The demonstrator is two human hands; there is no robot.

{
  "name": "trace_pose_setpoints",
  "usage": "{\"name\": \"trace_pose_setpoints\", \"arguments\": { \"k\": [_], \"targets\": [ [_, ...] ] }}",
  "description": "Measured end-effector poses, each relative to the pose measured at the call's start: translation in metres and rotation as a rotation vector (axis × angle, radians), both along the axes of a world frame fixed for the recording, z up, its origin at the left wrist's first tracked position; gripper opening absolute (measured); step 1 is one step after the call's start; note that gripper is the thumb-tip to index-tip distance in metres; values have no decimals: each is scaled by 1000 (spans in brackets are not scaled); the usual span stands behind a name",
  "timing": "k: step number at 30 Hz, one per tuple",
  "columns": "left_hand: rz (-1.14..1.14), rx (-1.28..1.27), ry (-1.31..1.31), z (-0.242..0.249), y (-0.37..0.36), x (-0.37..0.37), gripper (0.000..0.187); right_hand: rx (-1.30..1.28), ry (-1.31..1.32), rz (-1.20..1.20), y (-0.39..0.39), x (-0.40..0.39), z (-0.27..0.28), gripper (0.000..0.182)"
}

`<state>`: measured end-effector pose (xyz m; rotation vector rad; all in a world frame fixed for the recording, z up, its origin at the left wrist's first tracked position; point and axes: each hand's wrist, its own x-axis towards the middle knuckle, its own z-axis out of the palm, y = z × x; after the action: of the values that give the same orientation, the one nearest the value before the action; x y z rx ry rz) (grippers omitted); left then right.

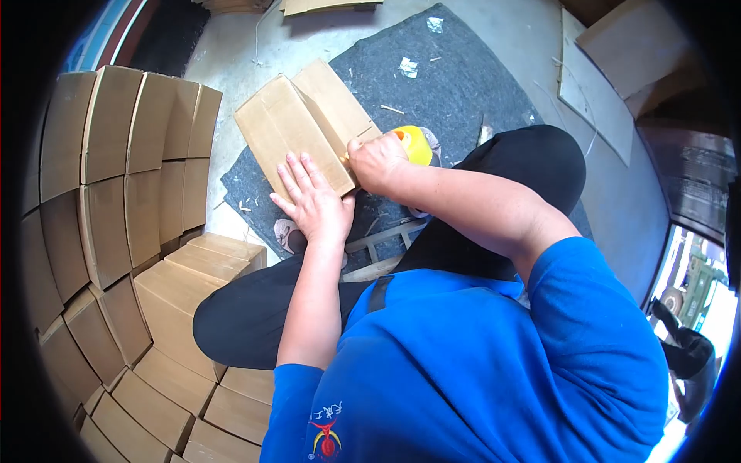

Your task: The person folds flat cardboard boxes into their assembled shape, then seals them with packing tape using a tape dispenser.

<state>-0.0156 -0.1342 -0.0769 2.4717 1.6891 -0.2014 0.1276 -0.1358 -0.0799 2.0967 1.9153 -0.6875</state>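
A brown cardboard box (274, 127) lies tilted in front of me, with a gap between its near panel and another cardboard panel or flap (333, 96). My left hand (312, 202) rests flat on the box's lower end, fingers spread. At the box's right corner, my right hand (378, 163) is closed. A rounded yellow thing, seemingly a roll of tape (417, 145), shows from behind that hand. My palm and fingers hide part of it.
Stacked cardboard boxes (112, 127) form a wall on my left and continue low beside my leg. A dark grey mat (463, 85) with scraps on it covers the floor ahead. A pale board (594, 100) and more cardboard (637, 46) stand at the right.
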Motion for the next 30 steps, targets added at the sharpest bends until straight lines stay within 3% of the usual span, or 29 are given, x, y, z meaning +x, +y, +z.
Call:
{"name": "trace_pose_setpoints", "arguments": {
  "k": [1,7,10,11,14,18,20,21,22,24,29,30],
  "targets": [
    [1,-3,11,-1,-2,-1,113,-9,23,-13,-7,-4,-4,65],
    [10,43,-3,-13,-3,-3,112,61,-97,250,-26,-9,-47,65],
    [-18,79,-26,-15,-4,-3,119,-121,-165,426,-28,-6,-86,60],
    [-21,79,-37,-14,-4,-3,119,-155,-176,375,-31,-10,-95,60],
    [-25,80,-46,-16,-4,-2,119,-230,-118,176,-19,-7,-67,65],
    [12,52,-19,-14,-2,5,118,-143,-60,177,-3,-13,-42,68],
    [12,55,0,-14,-1,4,118,-182,-85,302,2,-9,-27,68],
    [21,20,3,-11,-1,5,117,-198,20,268,4,-6,-24,53],
    [28,-17,1,-10,-2,6,115,-200,26,267,6,-6,-21,53],
    [18,-3,19,-13,-1,7,116,-198,-53,285,13,-7,-12,69],
    [-19,74,-18,-24,-3,0,114,-190,100,243,31,1,15,24],
    [-22,73,-12,-23,-4,0,114,-190,106,240,32,2,11,24]
  ]
}}
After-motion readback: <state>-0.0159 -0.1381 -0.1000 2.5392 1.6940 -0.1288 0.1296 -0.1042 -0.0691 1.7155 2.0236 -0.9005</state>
